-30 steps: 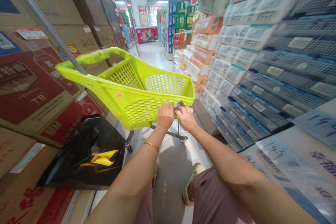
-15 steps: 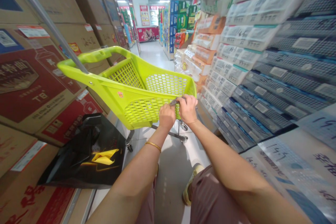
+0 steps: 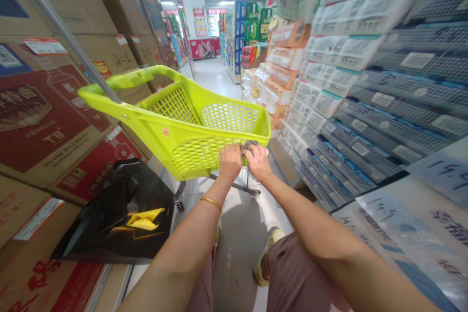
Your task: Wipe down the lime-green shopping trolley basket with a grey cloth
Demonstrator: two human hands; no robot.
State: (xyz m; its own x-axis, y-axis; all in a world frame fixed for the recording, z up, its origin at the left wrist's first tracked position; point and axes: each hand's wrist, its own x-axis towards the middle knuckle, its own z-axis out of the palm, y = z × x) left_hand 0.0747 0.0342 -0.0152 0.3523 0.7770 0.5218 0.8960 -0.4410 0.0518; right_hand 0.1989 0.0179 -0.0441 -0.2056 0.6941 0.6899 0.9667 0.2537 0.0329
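A small, crumpled grey cloth (image 3: 249,145) is bunched between my two hands, in front of the side of a lime-green shopping cart (image 3: 204,129). My left hand (image 3: 230,161) is closed at the cloth's left edge, with a gold bangle on that wrist. On the other side, the curled fingers of my right hand (image 3: 258,162) grip it, thumb towards the left hand. Most of the cloth is hidden by fingers. Both hands are close to the cart's lower front corner; whether they touch it I cannot tell. The basket seems to hold nothing.
Stacked cartons (image 3: 47,107) line the left side, with a metal pole (image 3: 66,29) before them. A black bag (image 3: 124,219) with a yellow piece on it lies low at left. Packs of tissue paper (image 3: 329,122) rise on the right. A tiled aisle (image 3: 215,78) runs ahead.
Both hands have dropped slightly, and more of the grey cloth now shows above the right fingers. The cart sits almost the same in view, shifted a little left with the whole scene.
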